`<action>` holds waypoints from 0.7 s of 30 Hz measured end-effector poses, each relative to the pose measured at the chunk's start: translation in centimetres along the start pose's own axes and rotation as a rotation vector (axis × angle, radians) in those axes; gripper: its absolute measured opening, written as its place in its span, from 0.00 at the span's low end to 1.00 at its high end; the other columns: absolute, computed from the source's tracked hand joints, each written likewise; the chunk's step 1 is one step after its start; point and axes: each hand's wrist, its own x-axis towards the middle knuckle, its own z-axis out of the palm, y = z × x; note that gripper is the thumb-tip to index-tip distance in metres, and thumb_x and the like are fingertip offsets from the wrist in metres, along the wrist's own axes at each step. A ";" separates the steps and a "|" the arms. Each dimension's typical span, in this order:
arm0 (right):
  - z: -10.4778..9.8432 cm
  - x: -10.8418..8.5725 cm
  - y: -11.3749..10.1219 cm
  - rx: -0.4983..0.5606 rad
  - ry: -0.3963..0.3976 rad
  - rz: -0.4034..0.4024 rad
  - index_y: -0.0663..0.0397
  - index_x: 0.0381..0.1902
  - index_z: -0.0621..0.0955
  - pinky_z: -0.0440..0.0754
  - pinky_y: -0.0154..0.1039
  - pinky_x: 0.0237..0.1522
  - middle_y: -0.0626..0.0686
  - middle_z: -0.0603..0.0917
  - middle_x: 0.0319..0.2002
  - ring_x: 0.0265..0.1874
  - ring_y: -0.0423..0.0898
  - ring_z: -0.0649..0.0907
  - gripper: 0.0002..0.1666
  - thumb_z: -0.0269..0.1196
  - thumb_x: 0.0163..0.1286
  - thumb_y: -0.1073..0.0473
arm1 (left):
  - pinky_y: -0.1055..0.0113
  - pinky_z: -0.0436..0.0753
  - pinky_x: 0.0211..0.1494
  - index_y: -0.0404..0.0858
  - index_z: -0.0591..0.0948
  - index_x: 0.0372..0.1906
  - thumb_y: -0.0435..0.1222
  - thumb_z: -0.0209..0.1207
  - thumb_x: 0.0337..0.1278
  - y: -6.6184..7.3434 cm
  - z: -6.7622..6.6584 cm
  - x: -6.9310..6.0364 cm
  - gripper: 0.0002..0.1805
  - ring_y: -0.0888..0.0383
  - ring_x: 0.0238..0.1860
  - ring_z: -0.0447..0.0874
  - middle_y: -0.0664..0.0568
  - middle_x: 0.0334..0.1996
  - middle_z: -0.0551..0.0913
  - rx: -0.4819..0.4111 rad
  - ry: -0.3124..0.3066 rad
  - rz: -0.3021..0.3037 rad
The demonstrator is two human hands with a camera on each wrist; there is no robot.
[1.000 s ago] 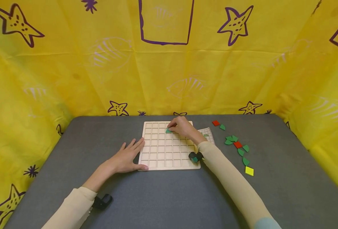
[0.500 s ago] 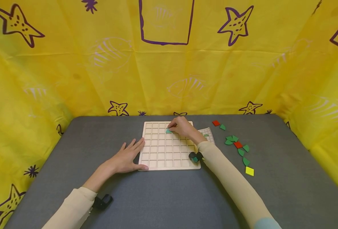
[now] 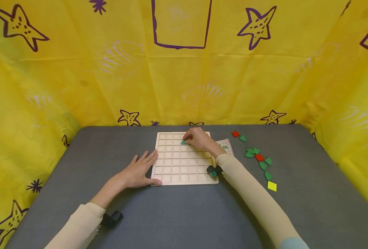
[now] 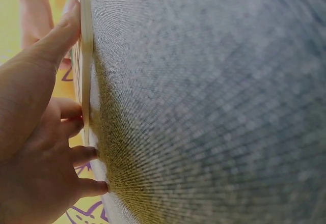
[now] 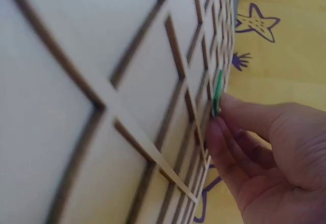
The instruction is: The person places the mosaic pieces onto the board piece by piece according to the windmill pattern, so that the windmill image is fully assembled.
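A pale wooden grid board with square recesses lies on the grey table. My right hand reaches over its far part and pinches a green quarter-circle tile between thumb and fingers, at a cell in the upper rows. In the right wrist view the green tile is seen almost edge-on, close against the board. My left hand rests with spread, straight fingers at the board's left edge, the thumb over the near left corner. The left wrist view shows the left thumb on the board's rim.
A printed grid card lies partly under the right forearm. To the right are scattered green quarter-circle tiles, a red square tile, another red square and a yellow square tile. A yellow patterned cloth stands behind the table.
Hardly anything differs. The right hand stays at the same cell with the green tile, and the left hand keeps its place on the board's edge.
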 end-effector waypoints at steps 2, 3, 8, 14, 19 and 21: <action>-0.4 -0.2 0.0 -0.009 -0.019 0.010 0.59 0.48 0.86 0.81 0.40 0.46 0.54 0.87 0.44 0.45 0.49 0.83 0.11 0.64 0.68 0.65 | 0.32 0.41 0.70 0.35 0.50 0.78 0.66 0.63 0.47 0.0 0.0 0.0 0.63 0.36 0.76 0.41 0.45 0.78 0.46 -0.002 -0.002 0.003; -0.6 -0.4 0.0 -0.016 -0.023 0.011 0.59 0.48 0.86 0.81 0.40 0.46 0.54 0.87 0.45 0.45 0.49 0.83 0.12 0.64 0.68 0.65 | 0.32 0.41 0.70 0.35 0.50 0.78 0.66 0.63 0.47 0.0 0.0 0.0 0.63 0.36 0.76 0.41 0.45 0.78 0.46 -0.003 -0.002 0.004; -2.0 -1.3 0.4 -0.045 -0.015 -0.027 0.62 0.49 0.85 0.82 0.42 0.47 0.56 0.86 0.45 0.44 0.51 0.84 0.12 0.63 0.68 0.66 | 0.32 0.41 0.71 0.35 0.50 0.78 0.66 0.63 0.47 -0.1 0.0 0.0 0.62 0.37 0.76 0.41 0.45 0.78 0.46 -0.003 0.002 0.004; -4.0 -2.8 1.1 -0.021 0.001 0.029 0.61 0.48 0.86 0.81 0.45 0.49 0.55 0.86 0.44 0.44 0.51 0.83 0.11 0.63 0.69 0.65 | 0.32 0.41 0.70 0.35 0.50 0.78 0.66 0.63 0.47 -0.1 0.0 0.1 0.62 0.36 0.76 0.41 0.45 0.78 0.46 0.000 0.001 0.008; -5.5 -3.8 2.3 -0.011 0.014 0.046 0.63 0.49 0.85 0.80 0.47 0.49 0.56 0.85 0.45 0.45 0.52 0.83 0.12 0.62 0.70 0.65 | 0.32 0.41 0.70 0.35 0.50 0.78 0.67 0.63 0.47 -0.1 0.1 0.1 0.62 0.36 0.76 0.41 0.45 0.78 0.46 0.005 0.001 0.000; -6.1 -4.2 2.7 -0.014 0.014 0.036 0.64 0.49 0.84 0.80 0.47 0.48 0.57 0.85 0.45 0.45 0.53 0.83 0.12 0.61 0.70 0.65 | 0.32 0.41 0.70 0.35 0.50 0.78 0.66 0.63 0.47 -0.1 0.0 0.0 0.62 0.36 0.76 0.41 0.45 0.78 0.46 0.006 0.003 -0.002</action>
